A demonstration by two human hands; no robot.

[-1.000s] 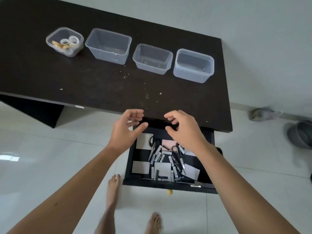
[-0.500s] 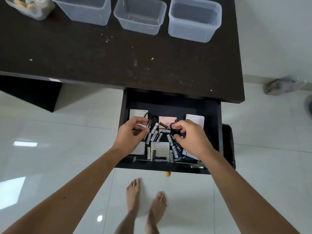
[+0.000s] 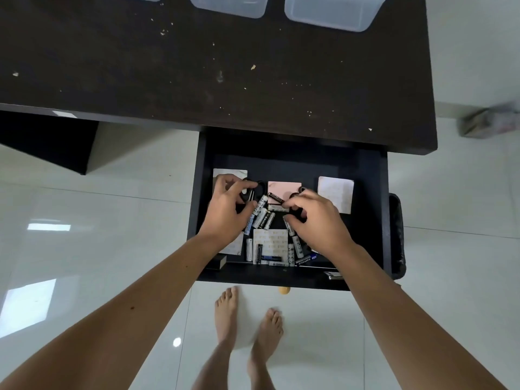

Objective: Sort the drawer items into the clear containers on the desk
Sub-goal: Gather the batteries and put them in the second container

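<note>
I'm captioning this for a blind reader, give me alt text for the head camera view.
Both the left hand and the right hand reach into an open black drawer among scattered batteries, scissors and paper notes. Above it, a dark desk holds clear containers at the frame's top edge.

We reach both bare forearms forward and down, converging toward the middle, with our bare feet [image 3: 247, 330] side by side below. Our left hand [image 3: 228, 209] is back-up, fingers curled downward with the thumb pointing inward; what it holds, if anything, is hidden beneath it. Our right hand [image 3: 315, 218] is also back-up, just beside the left, its fingers bent and its fingertips [image 3: 287, 205] drawn together toward the left hand.
</note>
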